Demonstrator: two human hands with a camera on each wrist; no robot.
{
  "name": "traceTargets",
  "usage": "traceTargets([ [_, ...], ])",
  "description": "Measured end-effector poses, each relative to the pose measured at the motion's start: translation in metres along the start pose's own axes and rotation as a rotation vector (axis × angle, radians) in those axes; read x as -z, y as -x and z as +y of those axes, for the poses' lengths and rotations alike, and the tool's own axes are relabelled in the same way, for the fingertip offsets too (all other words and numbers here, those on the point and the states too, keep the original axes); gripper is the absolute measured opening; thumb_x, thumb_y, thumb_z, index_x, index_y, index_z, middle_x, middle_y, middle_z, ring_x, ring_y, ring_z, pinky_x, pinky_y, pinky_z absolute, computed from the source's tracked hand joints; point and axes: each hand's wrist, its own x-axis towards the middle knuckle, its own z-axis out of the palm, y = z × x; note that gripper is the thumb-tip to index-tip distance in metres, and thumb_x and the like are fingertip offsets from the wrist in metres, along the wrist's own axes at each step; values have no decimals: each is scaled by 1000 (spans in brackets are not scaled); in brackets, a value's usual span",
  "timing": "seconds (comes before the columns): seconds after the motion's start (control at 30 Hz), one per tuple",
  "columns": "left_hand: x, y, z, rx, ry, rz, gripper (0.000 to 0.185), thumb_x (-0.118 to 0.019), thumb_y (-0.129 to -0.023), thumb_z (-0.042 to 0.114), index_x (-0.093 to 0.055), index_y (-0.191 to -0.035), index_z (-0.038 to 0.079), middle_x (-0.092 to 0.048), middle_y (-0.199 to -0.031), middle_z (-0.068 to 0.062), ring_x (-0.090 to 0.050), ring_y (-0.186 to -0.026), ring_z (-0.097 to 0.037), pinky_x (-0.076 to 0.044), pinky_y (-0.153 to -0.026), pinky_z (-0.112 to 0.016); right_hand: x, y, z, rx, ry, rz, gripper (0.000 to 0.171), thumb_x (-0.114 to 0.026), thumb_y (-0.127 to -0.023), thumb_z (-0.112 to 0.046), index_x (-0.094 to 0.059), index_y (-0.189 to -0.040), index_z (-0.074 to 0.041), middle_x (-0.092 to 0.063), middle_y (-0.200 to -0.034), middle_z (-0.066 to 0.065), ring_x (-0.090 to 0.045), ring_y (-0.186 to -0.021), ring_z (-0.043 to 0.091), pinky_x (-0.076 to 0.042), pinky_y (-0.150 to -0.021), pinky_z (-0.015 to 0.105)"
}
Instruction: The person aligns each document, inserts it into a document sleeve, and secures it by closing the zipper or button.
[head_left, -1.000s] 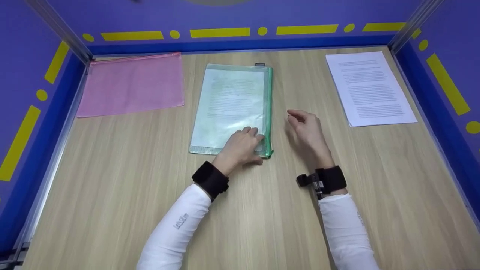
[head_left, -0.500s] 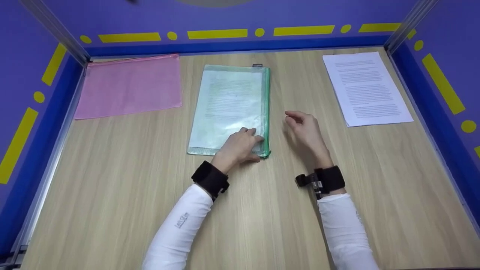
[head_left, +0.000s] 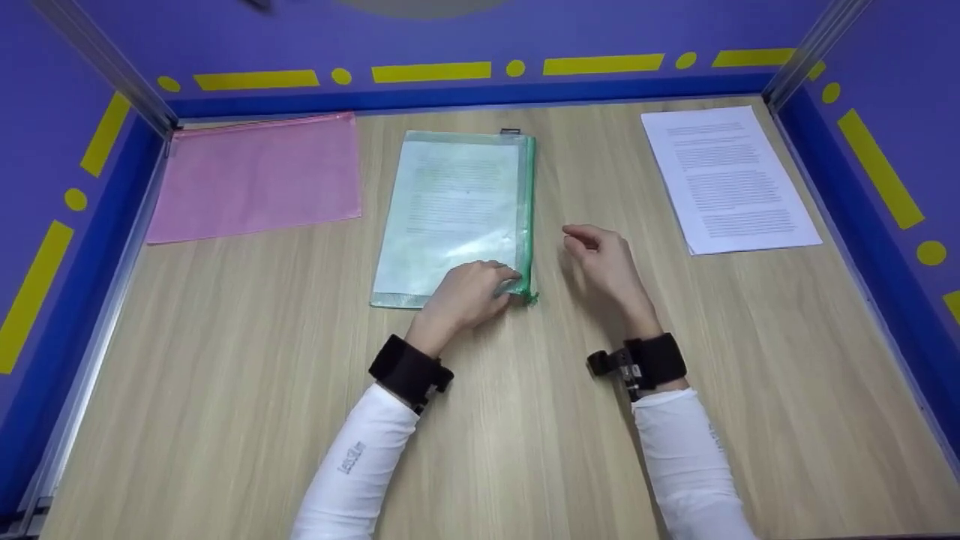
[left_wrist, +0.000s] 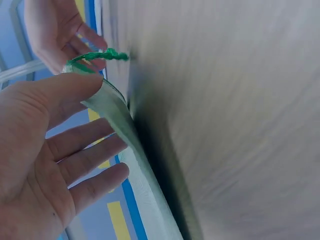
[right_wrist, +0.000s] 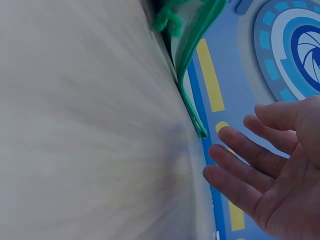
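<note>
A translucent green zip pouch (head_left: 457, 195) with printed sheets inside lies mid-table, its green zipper (head_left: 529, 202) along the right side. My left hand (head_left: 466, 294) pinches the near right corner between thumb and index finger, and that corner is raised off the wood. In the left wrist view the pouch's lifted edge (left_wrist: 127, 127) bends up toward the thumb, while the other fingers are spread. Frayed green threads (left_wrist: 112, 55) stick out at the zipper's end. To the right of the pouch, my right hand (head_left: 606, 259) hovers with relaxed, slightly bent fingers and holds nothing.
A pink zip pouch (head_left: 259, 180) lies flat at the back left. At the back right is a stack of printed paper (head_left: 731, 180). Purple and blue panels (head_left: 420, 45) with yellow marks enclose the table (head_left: 510, 450) at the back and sides.
My left hand has closed thumb and finger on the pouch's near right corner and lifted it slightly. My right hand has stayed in nearly the same place. The head view has shifted a little.
</note>
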Motion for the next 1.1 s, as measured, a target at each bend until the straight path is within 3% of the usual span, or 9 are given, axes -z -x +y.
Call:
traceTargets([
  [0.3, 14, 4, -7, 39, 123, 212, 28, -58, -96, 10, -71, -122, 9, -74, -118, -6, -71, -106, -23, -57, -90, -40, -8, 1, -6, 6, 3, -45, 37, -55, -102, -26, -62, -133, -7, -64, -135, 13, -60, -123, 26, -47, -107, 43],
  [0.6, 5, 8, -12, 36, 188, 420, 25, -58, -96, 7, -73, -116, 8, -77, -104, -8, -73, -82, -20, -59, -75, -38, -10, 3, -15, 61, -16, -53, 43, -53, -102, -37, -64, -130, -6, -68, -129, 13, -63, -121, 26, -50, -103, 43],
  [0.83, 0, 8, -12, 41, 241, 479, 23, -58, -97, 7, -74, -113, 7, -78, -101, -10, -70, -75, -19, -58, -71, -38, -14, 7, -19, 120, -18, -69, 44, -54, -101, -44, -70, -122, -8, -71, -124, 11, -66, -118, 25, -53, -101, 44],
  [1.1, 0, 12, -11, 60, 220, 496, 21, -60, -97, 8, -74, -112, 8, -78, -99, -9, -73, -79, -21, -59, -70, -37, -25, 10, -27, 167, -70, -201, 46, -64, -95, -43, -68, -125, -9, -70, -125, 11, -69, -112, 25, -56, -96, 43],
])
